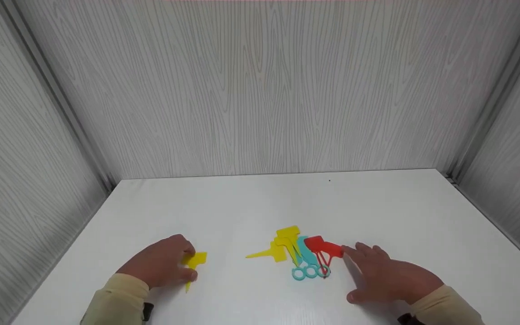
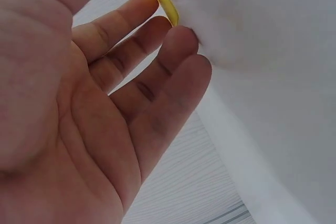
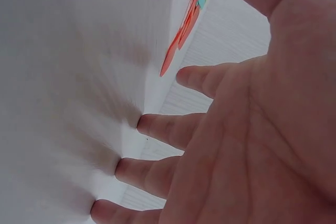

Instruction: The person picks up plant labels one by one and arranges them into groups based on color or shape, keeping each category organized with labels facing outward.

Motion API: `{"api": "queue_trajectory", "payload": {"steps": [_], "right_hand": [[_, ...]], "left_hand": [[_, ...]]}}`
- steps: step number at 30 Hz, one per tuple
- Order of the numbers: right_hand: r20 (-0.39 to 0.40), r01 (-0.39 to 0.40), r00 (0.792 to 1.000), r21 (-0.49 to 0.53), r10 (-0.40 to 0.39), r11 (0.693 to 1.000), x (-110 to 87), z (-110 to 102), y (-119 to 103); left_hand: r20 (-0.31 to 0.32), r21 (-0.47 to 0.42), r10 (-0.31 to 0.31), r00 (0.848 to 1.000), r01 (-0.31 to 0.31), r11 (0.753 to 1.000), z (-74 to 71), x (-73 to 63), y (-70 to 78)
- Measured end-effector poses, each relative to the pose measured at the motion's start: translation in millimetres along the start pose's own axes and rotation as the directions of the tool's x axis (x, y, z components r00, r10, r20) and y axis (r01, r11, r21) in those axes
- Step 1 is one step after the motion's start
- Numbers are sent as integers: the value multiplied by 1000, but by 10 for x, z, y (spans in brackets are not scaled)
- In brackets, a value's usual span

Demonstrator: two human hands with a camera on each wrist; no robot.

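Note:
On the left of the white table, my left hand point(image 1: 169, 259) rests over a yellow T-shaped plant label point(image 1: 200, 257). Its thumb and index finger are spread apart across the label, whose pointed stem shows below the thumb. The left wrist view shows loosely bent fingers point(image 2: 157, 93), with the label's yellow edge point(image 2: 168, 6) at their tips. My right hand point(image 1: 379, 275) lies spread beside red flat pieces point(image 1: 333, 249) with thin stems, index fingertip right at the nearest one's edge. Several right fingertips point(image 3: 149, 124) touch the table in the right wrist view, with nothing gripped.
Between the hands lie several more yellow plant labels point(image 1: 278, 251), overlapping a teal flat piece point(image 1: 305, 253). Three teal rings point(image 1: 311, 271) show at the near side of the pile. A wood-grain back panel point(image 1: 260, 90) and side panels enclose the white table point(image 1: 224, 203).

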State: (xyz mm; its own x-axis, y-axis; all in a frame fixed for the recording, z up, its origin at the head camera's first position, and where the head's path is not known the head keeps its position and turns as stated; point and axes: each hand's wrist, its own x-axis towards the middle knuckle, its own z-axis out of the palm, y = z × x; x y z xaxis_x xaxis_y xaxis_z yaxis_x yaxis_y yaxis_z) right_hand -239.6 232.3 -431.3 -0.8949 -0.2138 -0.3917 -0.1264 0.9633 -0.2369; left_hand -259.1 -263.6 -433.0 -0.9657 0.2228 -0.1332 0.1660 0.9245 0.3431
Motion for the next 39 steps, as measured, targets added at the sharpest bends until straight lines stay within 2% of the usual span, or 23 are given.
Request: {"api": "queue_trajectory", "payload": {"steps": [5,9,12,16,20,25,31,35,39], "right_hand": [[-10,-4,1000,12,4,1000,-8,8,51],[-22,13,1000,32,-13,999,2,1,23],[-23,12,1000,41,-11,999,1,-4,12],[-25,9,1000,56,-8,998,1,4,14],[-43,15,999,48,-13,999,22,13,18],[-47,-7,999,36,8,999,41,14,20],[-41,-16,999,36,18,999,9,-5,6],[-45,-10,999,48,12,999,-10,-2,0],[-40,-27,999,49,29,998,3,13,6]], "left_hand": [[-52,15,87,995,-86,996,-28,18,158],[-66,74,140,988,-135,988,-76,62,400],[-51,123,138,989,-131,984,-37,181,666],[-31,189,125,992,-117,975,90,359,1001],[-20,226,127,992,-120,967,251,475,1205],[-70,289,135,988,-109,951,386,525,1332],[-127,292,119,985,-77,953,472,498,1400],[-135,295,106,985,-62,953,486,467,1439],[-101,300,92,991,-58,952,494,457,1468]]}}
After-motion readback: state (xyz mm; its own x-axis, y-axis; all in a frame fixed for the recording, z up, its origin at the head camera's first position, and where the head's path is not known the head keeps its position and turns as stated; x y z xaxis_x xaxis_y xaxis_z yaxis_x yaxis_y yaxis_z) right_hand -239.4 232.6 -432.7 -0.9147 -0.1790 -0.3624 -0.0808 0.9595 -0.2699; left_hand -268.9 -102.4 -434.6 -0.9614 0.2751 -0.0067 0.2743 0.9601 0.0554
